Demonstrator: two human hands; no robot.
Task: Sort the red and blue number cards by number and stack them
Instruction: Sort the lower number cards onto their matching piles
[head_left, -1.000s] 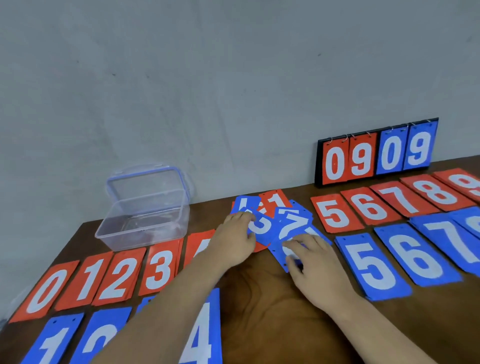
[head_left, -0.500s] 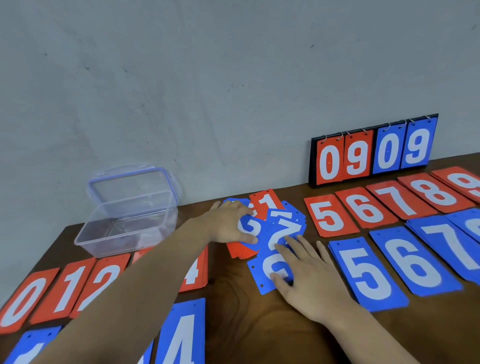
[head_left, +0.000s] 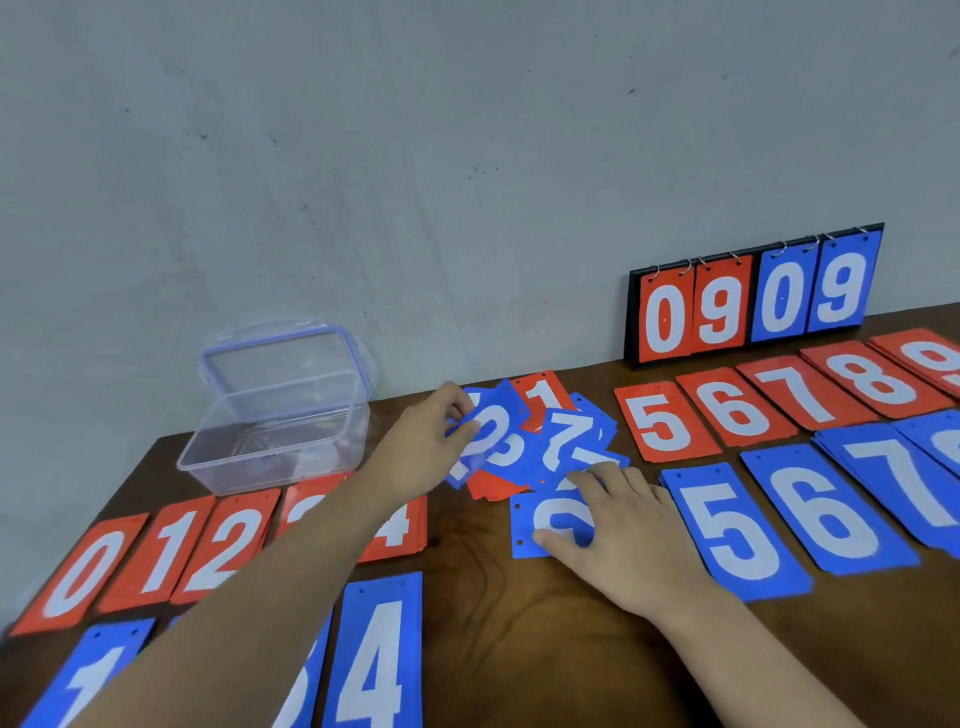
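Red piles (head_left: 667, 423) x10, hands (head_left: 631, 540) x2

plain room: wooden table (head_left: 519, 649), grey wall (head_left: 415, 156)

A plain grey wall (head_left: 467, 156) filled the upper half of the view, its paint matte and marked with small dark scuffs and specks. Below it a dark brown wooden desk (head_left: 493, 634) met the wall, its grain glossy under soft, even light.
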